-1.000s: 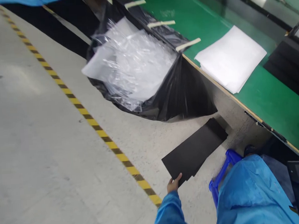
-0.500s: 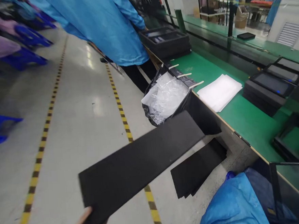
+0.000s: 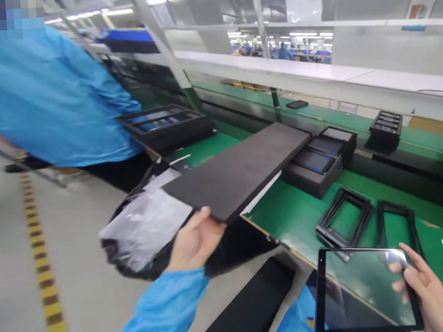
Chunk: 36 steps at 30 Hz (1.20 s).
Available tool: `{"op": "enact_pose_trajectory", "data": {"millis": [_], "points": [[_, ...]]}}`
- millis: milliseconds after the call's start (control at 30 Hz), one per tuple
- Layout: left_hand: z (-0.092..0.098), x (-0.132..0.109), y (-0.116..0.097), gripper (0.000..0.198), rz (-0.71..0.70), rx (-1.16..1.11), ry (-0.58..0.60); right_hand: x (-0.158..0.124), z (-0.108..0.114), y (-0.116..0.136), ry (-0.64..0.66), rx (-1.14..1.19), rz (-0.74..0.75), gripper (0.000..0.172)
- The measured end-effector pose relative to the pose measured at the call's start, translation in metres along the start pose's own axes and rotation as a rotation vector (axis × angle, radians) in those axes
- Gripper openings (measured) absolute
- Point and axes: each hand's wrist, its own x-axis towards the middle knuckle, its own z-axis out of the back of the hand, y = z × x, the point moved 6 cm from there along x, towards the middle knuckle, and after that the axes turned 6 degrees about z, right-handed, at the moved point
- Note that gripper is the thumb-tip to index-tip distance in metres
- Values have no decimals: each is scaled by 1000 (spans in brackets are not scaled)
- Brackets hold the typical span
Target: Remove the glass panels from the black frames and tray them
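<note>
My left hand (image 3: 196, 238) grips the near end of a long flat black board (image 3: 240, 167), thumb on top. The board reaches over the green bench, partly covers a white sheet stack (image 3: 263, 191), and its far end meets or overlaps the stack of black trays (image 3: 315, 159); contact is unclear. My right hand (image 3: 423, 283) holds a see-through tablet screen panel (image 3: 366, 287) with a black border by its right edge, above the bench's near edge. Just beyond the panel lie black rectangular frames (image 3: 344, 218) and another black frame (image 3: 395, 219).
A bag of crumpled clear plastic (image 3: 146, 227) hangs at the bench edge. More black boards (image 3: 250, 305) lie below. A co-worker in a blue smock (image 3: 50, 97) stands at left beside stacked black trays (image 3: 169, 126). The green bench (image 3: 278, 217) runs to the right.
My left hand has lifted the black board from over the floor up and right, across the bench. The view has tilted up. My right hand and most of the screen panel have come into view.
</note>
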Motion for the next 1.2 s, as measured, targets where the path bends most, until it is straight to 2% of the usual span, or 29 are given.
{"op": "enact_pose_trajectory", "data": {"millis": [100,200,267,367,467,567,667,733,833,900,933,1067,1200], "points": [[-89,32,36,31,160,-189,64,-5,10,-13,-45,50,10,77],[-159,56,64,38,243,-310,108,-10,24,-22,-116,72,16,83],[-192,66,77,40,282,-359,121,-13,34,-26,-161,65,20,87],[-222,72,91,39,319,-379,112,-17,47,-32,-208,67,26,88],[-234,72,102,37,343,-344,89,-17,54,-34,-246,99,36,85],[-232,69,110,34,358,-260,69,-12,52,-26,-282,140,39,85],[-219,62,115,34,353,-135,44,-3,41,-8,-314,146,57,90],[-205,52,113,41,321,-43,29,7,32,8,-352,136,122,84],[-187,28,104,60,245,87,37,26,17,26,-343,113,166,72],[-184,4,96,61,219,155,105,36,8,35,-323,90,184,66],[-187,-10,92,57,217,188,176,41,3,39,-313,76,198,64],[-215,-61,82,50,253,279,532,52,-13,59,-270,13,273,56],[-230,-80,76,57,311,259,609,57,-30,74,-239,-46,330,52]]}}
